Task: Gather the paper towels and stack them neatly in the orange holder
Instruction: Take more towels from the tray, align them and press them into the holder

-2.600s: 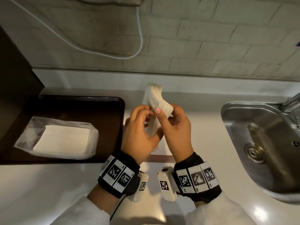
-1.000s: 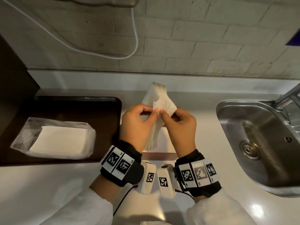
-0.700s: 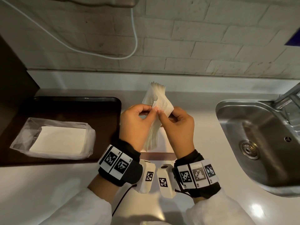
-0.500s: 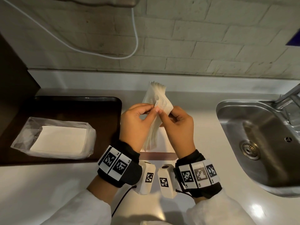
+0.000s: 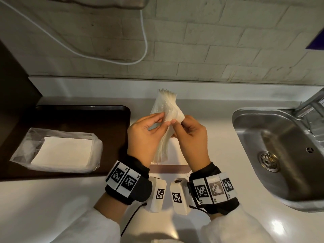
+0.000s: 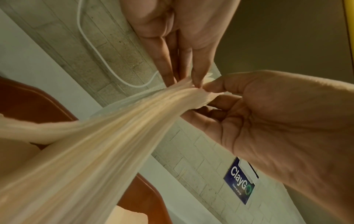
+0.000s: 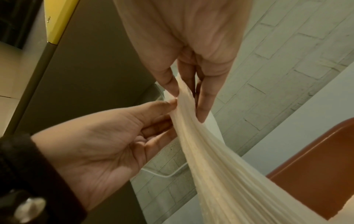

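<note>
A wad of white paper towels (image 5: 164, 109) stands upright, its lower end hanging into the orange holder (image 5: 169, 168) on the counter. My left hand (image 5: 164, 120) pinches the wad's upper part from the left, thumb against fingers. My right hand (image 5: 178, 121) pinches the same part from the right. In the left wrist view the left hand (image 6: 184, 83) and right hand (image 6: 203, 98) meet on the fanned sheets (image 6: 114, 136) above the holder's wall (image 6: 28, 103). The right wrist view shows the right hand (image 7: 187, 104) gripping the sheets (image 7: 220, 166) beside the holder (image 7: 316, 159).
A dark tray (image 5: 70, 113) on the left carries a clear plastic bag of flat white paper towels (image 5: 61, 151). A steel sink (image 5: 280, 146) with a faucet (image 5: 312, 104) lies to the right. A white cable (image 5: 143, 41) hangs on the brick wall behind.
Both hands have stayed over the holder with the wad. The fingertips have shifted on its upper corner, and the left fingers are stretched out more than a second ago.
</note>
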Demonstrator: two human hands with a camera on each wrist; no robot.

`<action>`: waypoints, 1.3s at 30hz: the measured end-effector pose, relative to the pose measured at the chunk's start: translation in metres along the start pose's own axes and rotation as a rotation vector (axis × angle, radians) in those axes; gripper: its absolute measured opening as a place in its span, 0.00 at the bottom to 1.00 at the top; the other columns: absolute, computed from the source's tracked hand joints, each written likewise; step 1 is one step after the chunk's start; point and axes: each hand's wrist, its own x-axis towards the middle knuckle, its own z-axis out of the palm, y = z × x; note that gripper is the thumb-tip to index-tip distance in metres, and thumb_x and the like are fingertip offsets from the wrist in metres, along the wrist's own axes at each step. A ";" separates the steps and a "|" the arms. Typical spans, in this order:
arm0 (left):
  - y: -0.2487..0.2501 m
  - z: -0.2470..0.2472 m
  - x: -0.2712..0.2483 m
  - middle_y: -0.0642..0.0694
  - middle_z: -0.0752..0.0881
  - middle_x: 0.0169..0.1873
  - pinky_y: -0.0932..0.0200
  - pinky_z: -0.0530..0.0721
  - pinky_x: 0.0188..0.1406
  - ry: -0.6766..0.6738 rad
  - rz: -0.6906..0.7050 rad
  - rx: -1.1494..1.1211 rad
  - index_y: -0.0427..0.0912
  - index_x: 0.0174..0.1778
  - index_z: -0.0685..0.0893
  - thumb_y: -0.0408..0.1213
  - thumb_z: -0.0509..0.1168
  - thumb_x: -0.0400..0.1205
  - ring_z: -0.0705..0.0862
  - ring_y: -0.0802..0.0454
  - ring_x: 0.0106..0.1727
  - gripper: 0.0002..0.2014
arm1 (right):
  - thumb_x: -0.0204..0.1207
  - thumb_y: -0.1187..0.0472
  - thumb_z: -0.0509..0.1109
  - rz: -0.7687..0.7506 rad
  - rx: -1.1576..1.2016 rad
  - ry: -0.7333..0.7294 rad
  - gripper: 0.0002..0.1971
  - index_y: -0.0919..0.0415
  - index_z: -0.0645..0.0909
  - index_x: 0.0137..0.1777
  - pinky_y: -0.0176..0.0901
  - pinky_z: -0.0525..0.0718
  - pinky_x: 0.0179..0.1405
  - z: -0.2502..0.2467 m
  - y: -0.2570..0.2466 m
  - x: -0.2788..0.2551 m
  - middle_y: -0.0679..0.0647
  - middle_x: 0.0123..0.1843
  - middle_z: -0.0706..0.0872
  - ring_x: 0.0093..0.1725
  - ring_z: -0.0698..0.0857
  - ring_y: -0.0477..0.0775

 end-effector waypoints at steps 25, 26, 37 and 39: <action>-0.011 -0.006 -0.009 0.52 0.85 0.53 0.56 0.87 0.50 -0.121 -0.146 -0.092 0.65 0.50 0.72 0.36 0.78 0.66 0.87 0.56 0.54 0.26 | 0.71 0.71 0.59 -0.011 0.045 -0.081 0.20 0.60 0.86 0.58 0.37 0.86 0.52 0.008 0.005 -0.005 0.56 0.53 0.89 0.50 0.87 0.44; -0.011 -0.007 -0.008 0.55 0.84 0.50 0.63 0.86 0.48 -0.109 -0.150 -0.111 0.63 0.50 0.72 0.34 0.77 0.68 0.86 0.61 0.52 0.26 | 0.73 0.73 0.60 -0.007 0.058 -0.077 0.19 0.61 0.86 0.58 0.39 0.87 0.53 0.009 0.007 -0.005 0.57 0.52 0.89 0.51 0.88 0.44; -0.024 -0.032 0.005 0.50 0.84 0.52 0.63 0.85 0.55 -0.184 -0.204 -0.377 0.49 0.55 0.75 0.22 0.69 0.73 0.85 0.64 0.53 0.21 | 0.71 0.69 0.73 0.179 0.220 -0.150 0.40 0.57 0.56 0.80 0.35 0.78 0.67 -0.011 0.026 0.018 0.55 0.79 0.69 0.78 0.69 0.50; -0.025 -0.032 0.008 0.51 0.83 0.54 0.59 0.83 0.59 -0.221 -0.201 -0.370 0.53 0.55 0.74 0.27 0.69 0.73 0.83 0.61 0.56 0.21 | 0.68 0.64 0.71 0.252 0.305 -0.216 0.38 0.58 0.60 0.78 0.45 0.80 0.68 -0.009 0.027 0.019 0.58 0.75 0.75 0.74 0.75 0.54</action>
